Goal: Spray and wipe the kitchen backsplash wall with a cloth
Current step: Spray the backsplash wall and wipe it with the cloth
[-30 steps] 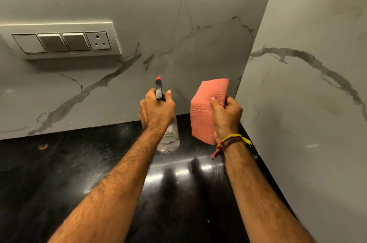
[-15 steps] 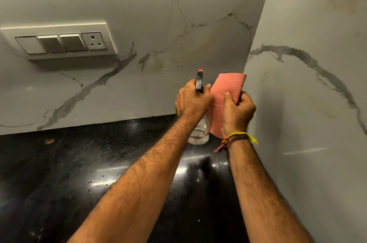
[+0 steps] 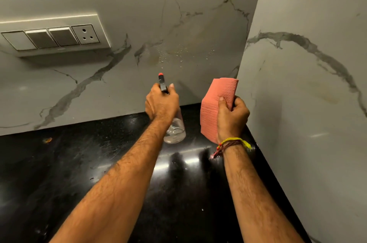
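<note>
My left hand point(image 3: 161, 103) grips a clear spray bottle point(image 3: 175, 131) with a black head and red nozzle tip, aimed at the white marble backsplash point(image 3: 178, 24). Small water droplets point(image 3: 178, 54) speckle the wall just above the nozzle, over a yellowish stain. My right hand point(image 3: 232, 115) holds a folded pink cloth point(image 3: 213, 103) upright, close to the corner where the back wall meets the right side wall point(image 3: 307, 103). The cloth is not touching the wall.
A switch panel with a socket point(image 3: 57, 36) sits on the backsplash at the left. Below lies a glossy black countertop point(image 3: 79, 163) with a small orange scrap point(image 3: 47, 140) near its back edge. The side wall closes off the right.
Droplets have appeared on the backsplash. My left hand and bottle swung right toward the cloth, then back left, so the hands are apart again.
</note>
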